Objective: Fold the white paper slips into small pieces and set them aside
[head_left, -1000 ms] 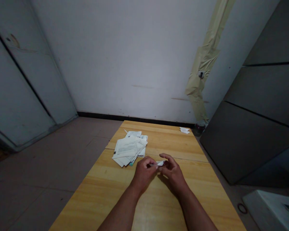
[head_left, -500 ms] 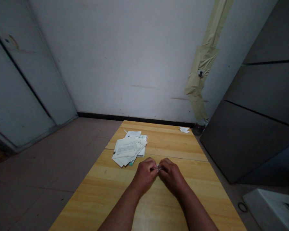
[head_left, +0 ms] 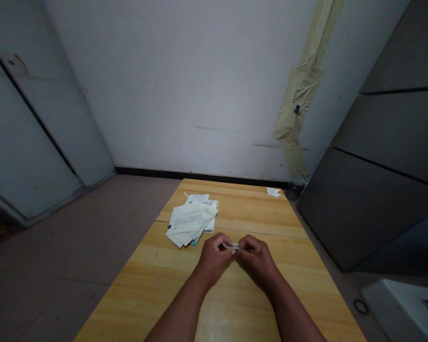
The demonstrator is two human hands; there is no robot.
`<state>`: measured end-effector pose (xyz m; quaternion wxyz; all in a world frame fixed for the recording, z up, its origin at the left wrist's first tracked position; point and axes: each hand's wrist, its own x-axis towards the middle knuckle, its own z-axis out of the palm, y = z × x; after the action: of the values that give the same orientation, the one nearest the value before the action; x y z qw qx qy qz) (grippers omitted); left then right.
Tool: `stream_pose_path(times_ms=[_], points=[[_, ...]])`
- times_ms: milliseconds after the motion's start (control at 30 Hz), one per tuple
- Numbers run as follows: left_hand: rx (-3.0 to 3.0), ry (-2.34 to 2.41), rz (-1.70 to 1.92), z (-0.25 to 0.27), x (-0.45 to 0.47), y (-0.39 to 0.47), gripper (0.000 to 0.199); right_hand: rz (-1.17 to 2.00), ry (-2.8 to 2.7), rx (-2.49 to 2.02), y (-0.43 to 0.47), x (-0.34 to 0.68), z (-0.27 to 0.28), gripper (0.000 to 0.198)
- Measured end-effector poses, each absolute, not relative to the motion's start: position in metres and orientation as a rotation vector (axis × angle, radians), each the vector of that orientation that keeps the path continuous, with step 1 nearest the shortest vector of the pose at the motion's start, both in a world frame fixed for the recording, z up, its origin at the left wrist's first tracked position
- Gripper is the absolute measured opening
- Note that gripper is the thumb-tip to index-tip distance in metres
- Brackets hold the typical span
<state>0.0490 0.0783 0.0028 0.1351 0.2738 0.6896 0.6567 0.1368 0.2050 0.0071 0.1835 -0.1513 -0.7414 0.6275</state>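
My left hand and my right hand meet over the middle of the wooden table. Between their fingertips is a small piece of folded paper, pinched from both sides. Only a narrow pale strip of it shows; the fingers hide the rest. Just beyond my left hand lies a fanned pile of printed paper sheets, with a bit of teal at its lower edge. Small white folded papers rest at the table's far right corner.
A white wall with a black skirting stands behind the table. Grey panels rise on the right. Low on the right are a white box and a black ring on the floor. Tan tape covers a strip of wall.
More of the paper strip shows between my fingers now. My right hand has shifted slightly right and turned a little; the pile has stayed put.
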Motion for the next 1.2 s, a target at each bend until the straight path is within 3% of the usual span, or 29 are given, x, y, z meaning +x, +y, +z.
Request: stream_pose_path(times_ms=[200,500,800,1033,1200], points=[[0.558,1.748,1.943,0.007,0.054,0.08,0.019,2.09,-1.83,-0.536,0.201,0.135,0.012,0.027],[0.518,1.615,2.053,0.018,0.057,0.08,0.029,2.233,-1.693,-0.564,0.2,0.137,0.016,0.023],[0.509,1.623,2.083,0.014,0.057,0.079,0.025,2.221,-1.765,-0.492,0.202,0.135,0.01,0.026],[0.489,1.617,2.047,0.011,0.051,0.078,0.032,1.859,-2.115,-0.379,0.209,0.14,0.006,0.006],[0.418,1.519,1.932,0.009,0.046,0.074,0.038,1.635,-2.225,-0.33,0.213,0.141,0.01,0.007]])
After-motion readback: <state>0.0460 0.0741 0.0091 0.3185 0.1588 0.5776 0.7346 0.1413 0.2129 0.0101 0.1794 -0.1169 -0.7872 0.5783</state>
